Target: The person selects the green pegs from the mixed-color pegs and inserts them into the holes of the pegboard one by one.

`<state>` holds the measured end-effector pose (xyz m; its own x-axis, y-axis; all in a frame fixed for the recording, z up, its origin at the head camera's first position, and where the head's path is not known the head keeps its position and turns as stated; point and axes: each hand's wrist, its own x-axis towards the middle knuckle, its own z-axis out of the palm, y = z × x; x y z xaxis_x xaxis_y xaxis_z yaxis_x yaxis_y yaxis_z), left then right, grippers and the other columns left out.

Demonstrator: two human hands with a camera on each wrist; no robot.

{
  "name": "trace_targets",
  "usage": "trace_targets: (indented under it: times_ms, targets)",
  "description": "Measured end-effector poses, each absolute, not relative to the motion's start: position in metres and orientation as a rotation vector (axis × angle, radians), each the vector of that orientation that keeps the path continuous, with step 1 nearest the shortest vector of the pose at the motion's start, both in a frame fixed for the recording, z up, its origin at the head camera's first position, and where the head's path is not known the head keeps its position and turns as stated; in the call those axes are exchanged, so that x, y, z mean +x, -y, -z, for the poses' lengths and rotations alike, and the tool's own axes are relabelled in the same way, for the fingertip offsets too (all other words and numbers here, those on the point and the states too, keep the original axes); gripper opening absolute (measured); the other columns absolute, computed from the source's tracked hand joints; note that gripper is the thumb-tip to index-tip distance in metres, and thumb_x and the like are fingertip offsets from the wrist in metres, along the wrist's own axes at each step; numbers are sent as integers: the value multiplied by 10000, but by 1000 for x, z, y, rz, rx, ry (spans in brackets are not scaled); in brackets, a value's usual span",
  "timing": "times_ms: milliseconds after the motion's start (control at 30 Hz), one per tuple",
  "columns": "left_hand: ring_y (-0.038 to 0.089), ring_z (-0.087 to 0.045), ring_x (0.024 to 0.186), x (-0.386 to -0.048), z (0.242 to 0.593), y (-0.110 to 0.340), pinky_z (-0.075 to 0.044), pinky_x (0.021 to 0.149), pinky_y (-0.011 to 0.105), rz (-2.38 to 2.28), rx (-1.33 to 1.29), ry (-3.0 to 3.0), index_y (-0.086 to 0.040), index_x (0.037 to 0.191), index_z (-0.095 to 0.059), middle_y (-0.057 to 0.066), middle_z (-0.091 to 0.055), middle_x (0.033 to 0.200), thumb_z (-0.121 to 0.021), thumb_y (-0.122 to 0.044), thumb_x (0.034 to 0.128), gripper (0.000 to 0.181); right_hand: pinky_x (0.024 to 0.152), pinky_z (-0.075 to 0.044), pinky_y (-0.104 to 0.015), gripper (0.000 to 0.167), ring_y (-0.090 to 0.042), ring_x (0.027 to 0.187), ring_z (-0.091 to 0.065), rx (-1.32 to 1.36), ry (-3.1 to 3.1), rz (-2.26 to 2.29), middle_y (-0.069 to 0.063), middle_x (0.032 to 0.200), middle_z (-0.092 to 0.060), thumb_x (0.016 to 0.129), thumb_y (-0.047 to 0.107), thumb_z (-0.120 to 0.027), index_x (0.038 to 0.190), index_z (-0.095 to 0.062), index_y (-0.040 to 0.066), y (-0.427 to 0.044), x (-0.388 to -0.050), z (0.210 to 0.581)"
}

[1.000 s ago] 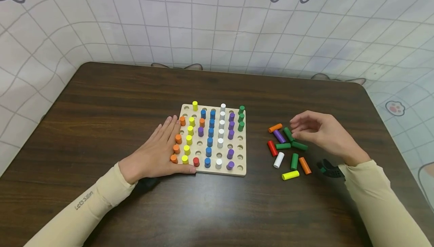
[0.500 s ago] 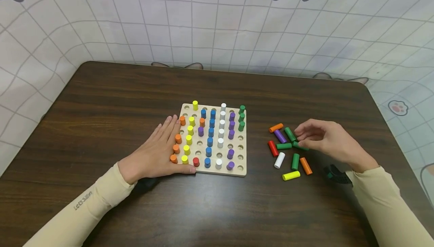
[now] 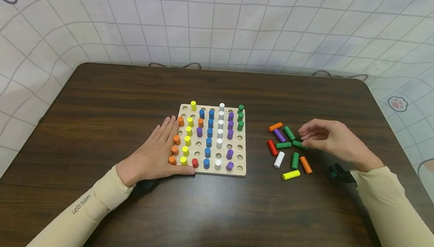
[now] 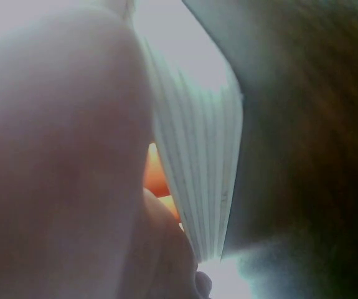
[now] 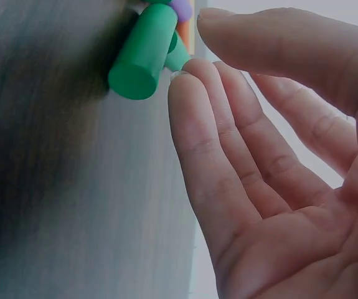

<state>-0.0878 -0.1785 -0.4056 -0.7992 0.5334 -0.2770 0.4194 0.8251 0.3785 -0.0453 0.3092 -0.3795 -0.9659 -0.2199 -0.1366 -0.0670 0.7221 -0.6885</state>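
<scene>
**A:** ok so what are the hands up to here?

**B:** Board as the middle of the clock: the left hand (image 3: 154, 156) lies along the 9 o'clock side of the pale, square wooden pegboard (image 3: 235, 141), fingers straight and thumb running to about 7. Looks like steadying, not clutching. The right hand (image 3: 333, 142) is at 3 o'clock, fingers loosely bent, thumb apart from them, nothing in between.

**A:** and the peg it's after?

**B:** Nearest is a smooth green cylindrical peg (image 3: 298, 144) lying on the dark wood-grain desk (image 3: 217, 209), also 3 o'clock from the board, just at the fingertips. Can't tell from these views whether they touch.

**A:** tricky to pick up?

**B:** Probably light, stiff and hard to break, but a smooth round thing like that might roll or slip. Best bet is thumb and fingertip across the middle, or the 3 o'clock end, since another green cylindrical peg (image 3: 283, 145) sits right beside its 9 o'clock end and could get nudged.
</scene>
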Motion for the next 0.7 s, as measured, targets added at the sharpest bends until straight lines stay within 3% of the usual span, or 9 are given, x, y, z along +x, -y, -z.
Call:
trace_targets:
  times_ms: [333,700]
  targets:
    - [360,22,1651,-86,408,174,-84,1331,605,-456,728,-2625,-73,1666,33,108,80,1771,-686,-829,743,1393,766,-590,-163,250,-3,881,-697,-192,-2705,954,-37,1054,-749,887,176,-825,1115,-727,145,-313,-45,381]
    - [360,35,1650,-87,405,179,-88,1330,605,-428,714,-2632,-72,1666,38,108,85,1771,-696,-823,738,1400,728,-570,-211,272,-19,853,-682,-188,-2618,902,-18,1022,-760,915,230,-798,1162,-735,134,-313,-49,385]
